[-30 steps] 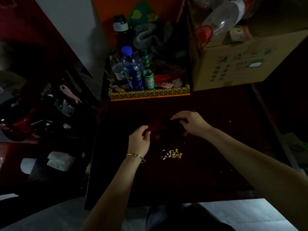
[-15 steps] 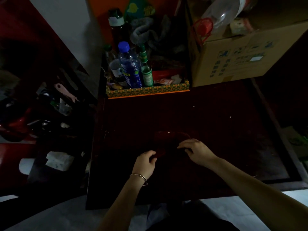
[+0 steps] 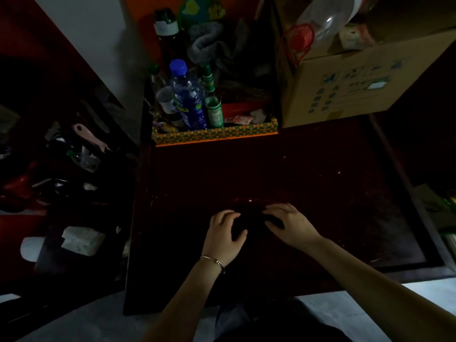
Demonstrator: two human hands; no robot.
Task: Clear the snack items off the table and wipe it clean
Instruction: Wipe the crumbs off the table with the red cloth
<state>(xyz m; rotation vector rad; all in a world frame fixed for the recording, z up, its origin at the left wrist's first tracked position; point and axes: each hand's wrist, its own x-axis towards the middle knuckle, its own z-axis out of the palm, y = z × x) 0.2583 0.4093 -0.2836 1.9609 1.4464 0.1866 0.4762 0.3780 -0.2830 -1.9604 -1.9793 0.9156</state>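
Head view, very dim: the dark red-brown tabletop [image 3: 320,193] fills most of the picture, with a cardboard box [image 3: 357,90] at its far right corner and a patterned open box [image 3: 214,134] of bottles at the far edge, among them a blue-capped water bottle [image 3: 187,95] and a green glass bottle [image 3: 212,102].

Both hands lie close together near the front edge, pressing on a dark red cloth [image 3: 249,206] that blends almost wholly into the wood. The left hand [image 3: 225,235], with a thin bangle [image 3: 214,262] at the wrist, has its fingers spread and curled over the cloth; the right hand [image 3: 288,225] lies flatter, fingers splayed. Whether either one pinches the fabric I cannot tell; they look to be bearing down rather than gripping.

No snack pieces show near the hands, so any gathered ones are probably under or inside the cloth. A pale crumb [image 3: 250,200] sits on the cloth's far edge, and a few specks [image 3: 339,173] remain further out to the right.

To wipe well, I would keep the cloth bunched so that nothing spills, draw it steadily toward the front edge with even pressure, then go back for the stray specks.
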